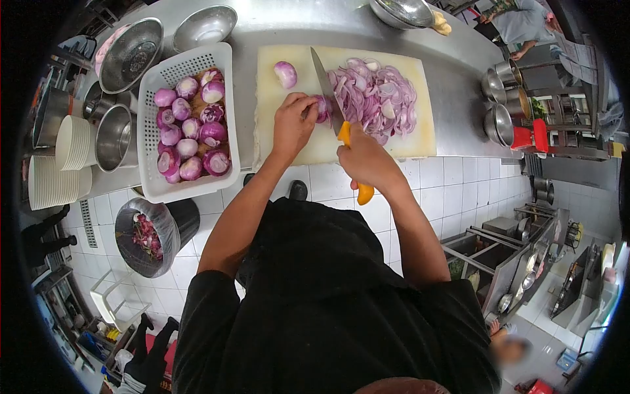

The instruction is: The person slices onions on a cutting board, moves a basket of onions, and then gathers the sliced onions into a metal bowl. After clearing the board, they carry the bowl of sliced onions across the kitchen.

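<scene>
My right hand [369, 159] is closed around the yellow handle of a kitchen knife [325, 84]. The blade points away from me, close against a piece of red onion [322, 109]. With curled fingers, my left hand [294, 125] grips that piece from its left side. A white cutting board [268, 82] lies under both. To the right of the blade spreads a heap of sliced red onion [377, 98]. A peeled red onion piece [285, 74] rests at the board's upper left, apart from my hands.
Left of the board, a white perforated basket [151, 125] holds several peeled onions. Metal bowls [205, 27] stand around it on the steel counter [459, 85]. A lined bin [172, 240] with onion skins is below. Another person [525, 26] is at the far right.
</scene>
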A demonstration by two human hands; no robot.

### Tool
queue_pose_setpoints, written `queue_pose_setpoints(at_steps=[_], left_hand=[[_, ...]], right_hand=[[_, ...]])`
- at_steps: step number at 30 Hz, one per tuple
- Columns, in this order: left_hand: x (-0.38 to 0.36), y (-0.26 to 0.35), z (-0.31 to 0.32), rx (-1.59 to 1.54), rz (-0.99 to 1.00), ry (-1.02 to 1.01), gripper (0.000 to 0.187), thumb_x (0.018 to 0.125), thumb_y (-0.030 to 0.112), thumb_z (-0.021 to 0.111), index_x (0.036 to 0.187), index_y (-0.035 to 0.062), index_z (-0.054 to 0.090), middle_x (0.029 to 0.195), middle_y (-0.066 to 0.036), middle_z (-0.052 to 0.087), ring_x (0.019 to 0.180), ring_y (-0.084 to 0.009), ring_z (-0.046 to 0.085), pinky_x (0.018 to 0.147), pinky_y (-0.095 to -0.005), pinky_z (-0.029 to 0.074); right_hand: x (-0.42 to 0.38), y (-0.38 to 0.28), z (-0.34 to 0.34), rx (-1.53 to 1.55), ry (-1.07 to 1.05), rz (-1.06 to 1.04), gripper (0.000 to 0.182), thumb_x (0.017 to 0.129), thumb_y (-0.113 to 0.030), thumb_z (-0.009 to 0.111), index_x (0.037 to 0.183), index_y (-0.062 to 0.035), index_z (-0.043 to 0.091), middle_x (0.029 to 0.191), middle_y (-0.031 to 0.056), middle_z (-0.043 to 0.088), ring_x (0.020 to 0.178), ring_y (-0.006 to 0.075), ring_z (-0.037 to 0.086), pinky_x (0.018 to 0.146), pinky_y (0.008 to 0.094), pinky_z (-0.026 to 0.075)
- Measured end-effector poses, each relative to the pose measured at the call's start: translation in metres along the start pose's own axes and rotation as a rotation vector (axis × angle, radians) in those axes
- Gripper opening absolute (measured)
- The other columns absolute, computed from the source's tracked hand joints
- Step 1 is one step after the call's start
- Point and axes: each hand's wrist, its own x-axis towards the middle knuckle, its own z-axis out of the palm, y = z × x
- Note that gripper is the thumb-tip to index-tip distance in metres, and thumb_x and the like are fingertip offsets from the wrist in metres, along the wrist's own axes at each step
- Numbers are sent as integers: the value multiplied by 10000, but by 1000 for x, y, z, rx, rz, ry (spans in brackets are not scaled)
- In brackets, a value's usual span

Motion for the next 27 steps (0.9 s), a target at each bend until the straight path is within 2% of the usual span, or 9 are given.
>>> queue_pose_setpoints(at_steps=[3,6,7,10,13,17,21,23,27], left_hand=[[0,-7,3,-8,23,12,153,847,71,677,973,-2,723,964,-138,662,743,-264,664,681,-328,541],[0,-12,4,-2,37,17,157,871,70,685,1001,-9,720,971,-110,661,749,-178,652,683,-278,531],[0,-12,4,3,32,16,156,870,70,684,999,-9,721,970,-112,662,751,-180,653,685,-280,533],[2,-11,3,23,50,18,155,869,74,685,994,-10,722,963,-114,666,755,-184,656,689,-286,536],[-1,-9,3,43,84,15,154,869,81,689,987,-13,721,951,-114,670,753,-189,659,689,-291,537],[-1,-9,2,-14,31,25,151,859,79,676,971,-12,720,945,-125,668,757,-226,667,705,-314,539],[2,-4,2,-37,-26,40,150,852,71,663,961,-14,719,939,-131,669,746,-246,669,716,-321,541],[3,-7,3,9,31,50,150,847,69,664,957,-16,721,932,-131,672,739,-244,669,713,-320,542],[3,-10,6,12,21,43,157,837,72,669,954,-18,723,932,-134,680,744,-245,672,706,-320,545]], right_hand=[[-3,3,7,11,-13,31,392,911,-123,448,1219,109,375,788,252,630,465,290,628,457,399,518],[10,14,23,29,52,-9,389,909,-115,454,1218,105,365,775,259,631,460,304,625,449,411,514],[19,22,31,31,82,-31,387,909,-114,456,1215,103,362,771,261,632,460,310,624,446,415,513],[76,70,65,-90,278,-258,358,911,-113,466,1184,97,370,783,274,632,471,324,631,447,424,518],[70,40,35,15,118,-134,368,912,-126,465,1186,105,379,793,275,632,481,323,638,454,429,523],[41,17,3,-6,30,-72,405,913,-152,460,1218,107,396,849,266,639,488,300,645,466,407,526],[4,6,-2,1,-6,-12,434,912,-154,458,1252,106,383,900,263,634,483,278,640,463,384,526],[0,8,0,13,-24,-2,459,912,-155,453,1277,112,368,916,262,630,479,270,636,458,376,524],[-1,10,4,31,-41,16,463,918,-157,460,1270,126,359,877,243,632,473,261,631,450,368,522]])
